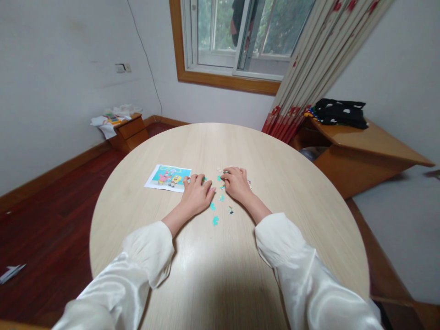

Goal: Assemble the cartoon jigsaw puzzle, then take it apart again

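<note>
Small jigsaw puzzle pieces, several of them teal, lie loose between my hands on the table. My left hand [196, 195] rests palm down with its fingers apart, between the printed cartoon picture [168, 178] and the pieces; a bit of teal shows by its fingertips. My right hand [237, 184] bends over other pieces, its fingers slightly apart and partly hiding them. By its thumb lies a teal puzzle piece [219, 178]. Nearer to me are another teal puzzle piece [215, 221] and a small dark-and-yellow puzzle piece [231, 210].
The round pale wooden table [220, 261] fills the middle. Beyond it are a window [237, 41] and a curtain [309, 68]. A tilted-looking wooden desk [371, 142] with dark folded cloth [340, 112] stands right. A small cabinet [132, 132] stands left.
</note>
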{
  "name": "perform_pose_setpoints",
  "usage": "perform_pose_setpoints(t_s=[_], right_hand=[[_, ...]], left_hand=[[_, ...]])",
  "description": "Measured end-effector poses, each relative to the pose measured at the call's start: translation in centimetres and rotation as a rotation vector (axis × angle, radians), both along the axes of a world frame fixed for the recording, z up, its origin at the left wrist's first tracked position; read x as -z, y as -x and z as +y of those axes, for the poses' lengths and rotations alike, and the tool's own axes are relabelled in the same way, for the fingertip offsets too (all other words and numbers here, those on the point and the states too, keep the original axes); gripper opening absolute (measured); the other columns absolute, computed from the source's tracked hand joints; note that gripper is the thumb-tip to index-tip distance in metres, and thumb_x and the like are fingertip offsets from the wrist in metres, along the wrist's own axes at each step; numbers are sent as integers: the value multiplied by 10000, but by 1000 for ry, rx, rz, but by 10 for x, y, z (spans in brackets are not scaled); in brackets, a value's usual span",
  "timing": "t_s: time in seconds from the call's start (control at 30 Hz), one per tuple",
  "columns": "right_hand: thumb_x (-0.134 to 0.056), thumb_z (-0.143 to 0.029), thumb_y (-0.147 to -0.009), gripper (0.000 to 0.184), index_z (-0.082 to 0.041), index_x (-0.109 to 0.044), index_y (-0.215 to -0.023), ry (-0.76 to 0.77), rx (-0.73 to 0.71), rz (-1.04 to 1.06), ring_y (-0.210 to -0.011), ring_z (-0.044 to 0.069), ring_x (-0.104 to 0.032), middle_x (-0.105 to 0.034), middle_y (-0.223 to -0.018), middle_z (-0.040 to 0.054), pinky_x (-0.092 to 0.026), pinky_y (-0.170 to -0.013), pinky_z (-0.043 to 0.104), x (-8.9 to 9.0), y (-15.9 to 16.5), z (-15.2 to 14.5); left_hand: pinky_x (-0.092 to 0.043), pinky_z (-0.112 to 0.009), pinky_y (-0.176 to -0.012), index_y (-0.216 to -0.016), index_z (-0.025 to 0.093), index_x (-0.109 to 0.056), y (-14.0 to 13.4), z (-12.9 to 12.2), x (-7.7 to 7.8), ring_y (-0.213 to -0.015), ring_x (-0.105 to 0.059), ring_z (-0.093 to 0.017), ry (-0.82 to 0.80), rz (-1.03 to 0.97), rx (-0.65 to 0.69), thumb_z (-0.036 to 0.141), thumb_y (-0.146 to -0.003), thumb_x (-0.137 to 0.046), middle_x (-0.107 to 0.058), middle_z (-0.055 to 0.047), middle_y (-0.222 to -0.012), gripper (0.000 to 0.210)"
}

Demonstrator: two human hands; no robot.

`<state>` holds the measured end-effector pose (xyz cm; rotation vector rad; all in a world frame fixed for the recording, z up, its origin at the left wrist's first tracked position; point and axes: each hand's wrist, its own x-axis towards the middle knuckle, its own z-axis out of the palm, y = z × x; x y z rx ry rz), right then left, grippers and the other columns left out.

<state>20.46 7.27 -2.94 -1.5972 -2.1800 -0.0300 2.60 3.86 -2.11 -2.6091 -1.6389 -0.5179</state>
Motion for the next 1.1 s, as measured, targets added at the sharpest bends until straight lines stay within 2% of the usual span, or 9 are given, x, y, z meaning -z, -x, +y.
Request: perform_pose_setpoints(t_s=[0.13, 0.23, 0.33, 0.4, 0.53, 0.6, 0.8, 0.93, 1.1], right_hand=[[-425, -122, -887, 335, -184, -688, -1084, -56, 26, -3, -1184, 255, -466, -605, -1265, 135, -260, -945, 443, 0, 7, 2], [-420, -138, -884, 373, -194, -655, -1167, -12, 59, -50, -1249, 281, -407, -543, -1348, 143, -250, -964, 471, 0, 10, 4], [-428, -128, -867, 389, -233, -660, -1162, 22, 2, -71, -1294, 277, -367, -515, -1391, 107, -227, -993, 474, 0, 8, 6], [-420, -113, -866, 397, -223, -654, -1168, -5, 11, -31, -1285, 261, -388, -524, -1383, 108, -220, -1002, 465, -1, 4, 7], [-426, -100, -865, 341, -167, -688, -1073, -41, 131, 90, -1156, 246, -493, -635, -1212, 124, -248, -958, 436, -4, -4, 11], [-455, -137, -880, 289, -163, -702, -1026, -44, 110, 108, -1105, 240, -515, -661, -1143, 117, -264, -928, 416, -5, -1, 12], [-549, -268, -901, 206, -177, -722, -967, 42, 4, 21, -1036, 244, -522, -690, -1052, 97, -274, -871, 387, -10, 24, 14], [-522, -207, -916, 207, -176, -726, -938, 105, 4, -41, -1007, 235, -536, -716, -1003, 88, -266, -852, 376, -11, 29, 14], [-523, -211, -917, 197, -169, -709, -968, 61, 15, -26, -1000, 229, -536, -714, -1008, 87, -263, -848, 364, -7, 27, 15]], left_hand=[[-258, -571, -994, -1110, 212, -647, -1, 1, 0, -1167, -437, -331, -11, -8, -3, 390, -948, -386, -539, -149, -1264, 355], [-265, -569, -996, -1194, 238, -608, -5, 1, 0, -1183, -434, -327, -11, 2, -6, 415, -949, -381, -518, -143, -1305, 378], [-267, -577, -1001, -1246, 259, -581, -9, 2, -1, -1197, -430, -336, 0, 13, -29, 455, -943, -385, -508, -145, -1317, 410], [-264, -588, -1002, -1236, 256, -595, -9, 3, -1, -1205, -425, -349, 4, 15, -53, 469, -938, -388, -509, -150, -1312, 420], [-267, -589, -999, -1162, 227, -639, -8, 5, 1, -1205, -426, -357, -10, 15, -92, 461, -943, -374, -528, -157, -1287, 416], [-266, -582, -1003, -1161, 220, -634, -8, 6, 1, -1208, -425, -350, -28, 10, -94, 450, -946, -369, -529, -156, -1292, 412], [-269, -574, -1011, -1126, 179, -639, -9, 6, 1, -1194, -448, -338, -48, 18, -98, 409, -954, -368, -556, -163, -1269, 394], [-250, -564, -1043, -1073, 154, -645, -8, 7, 1, -1161, -496, -310, -26, 9, -114, 339, -964, -350, -615, -159, -1173, 365], [-244, -559, -1056, -1057, 164, -639, -7, 8, 3, -1135, -528, -287, -14, -13, -77, 313, -966, -349, -631, -141, -1154, 338]])
